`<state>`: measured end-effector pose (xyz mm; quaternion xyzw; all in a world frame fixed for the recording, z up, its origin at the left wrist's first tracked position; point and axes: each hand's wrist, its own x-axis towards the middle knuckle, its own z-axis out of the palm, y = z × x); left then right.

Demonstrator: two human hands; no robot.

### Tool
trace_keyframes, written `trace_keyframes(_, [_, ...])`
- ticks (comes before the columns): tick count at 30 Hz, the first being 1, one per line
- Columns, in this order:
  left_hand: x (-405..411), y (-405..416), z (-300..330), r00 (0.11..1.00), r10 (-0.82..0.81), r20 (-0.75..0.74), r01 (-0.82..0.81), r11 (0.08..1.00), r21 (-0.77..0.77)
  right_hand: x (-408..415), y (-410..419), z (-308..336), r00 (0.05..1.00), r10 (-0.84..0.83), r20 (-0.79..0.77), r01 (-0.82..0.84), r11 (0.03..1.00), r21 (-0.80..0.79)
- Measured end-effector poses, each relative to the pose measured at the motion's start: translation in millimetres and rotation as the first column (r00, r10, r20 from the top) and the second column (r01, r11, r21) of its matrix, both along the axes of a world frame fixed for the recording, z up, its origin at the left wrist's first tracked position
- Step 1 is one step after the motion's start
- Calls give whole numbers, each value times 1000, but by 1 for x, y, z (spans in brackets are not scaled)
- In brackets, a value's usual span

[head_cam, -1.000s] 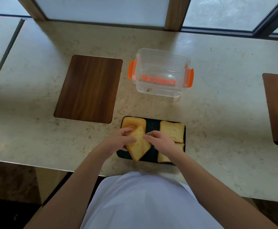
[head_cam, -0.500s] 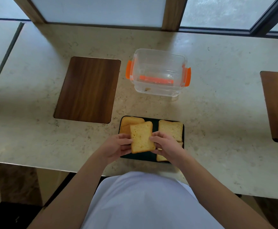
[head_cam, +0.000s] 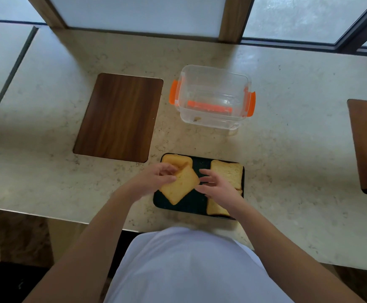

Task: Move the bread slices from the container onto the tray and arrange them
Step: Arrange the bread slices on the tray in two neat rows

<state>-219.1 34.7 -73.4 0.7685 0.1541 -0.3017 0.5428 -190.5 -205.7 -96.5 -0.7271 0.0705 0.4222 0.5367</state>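
Since 0.5 s ago: slice (head_cam: pixel 180 186) turned diagonal, right hand (head_cam: pixel 217 187) off.

A golden bread slice (head_cam: pixel 179 186) sits skewed on the black tray (head_cam: pixel 191 204); three other slices (head_cam: pixel 227 172) lie flat; the clear container (head_cam: pixel 213 97) stands beyond.

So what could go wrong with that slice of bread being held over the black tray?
The tilted golden bread slice is pinched only at its far corner by the left hand, so the soft bread might tear or flop. Its near-left corner pokes past the edge of the black rectangular tray, so it could land partly on the counter. The right hand is open beside it, not supporting it.
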Motion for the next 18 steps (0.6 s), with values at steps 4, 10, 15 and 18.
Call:
trace_keyframes(4, [12,0,9,974,-227,17,223,969,108,-4,10,-5,989,121,88,-116,991,-62])
trace_keyframes(10, [-1,11,-3,998,63,20,-66,985,159,-21,9,-15,994,110,-23,-112,990,-91])
trace_keyframes(15, [-36,13,-23,989,140,-38,-124,956,267,-31,12,-22,987,145,-65,-156,957,-244])
trace_keyframes(18, [-49,7,-33,994,110,-28,-96,947,308,-28,20,-20,976,213,-46,-217,925,-312])
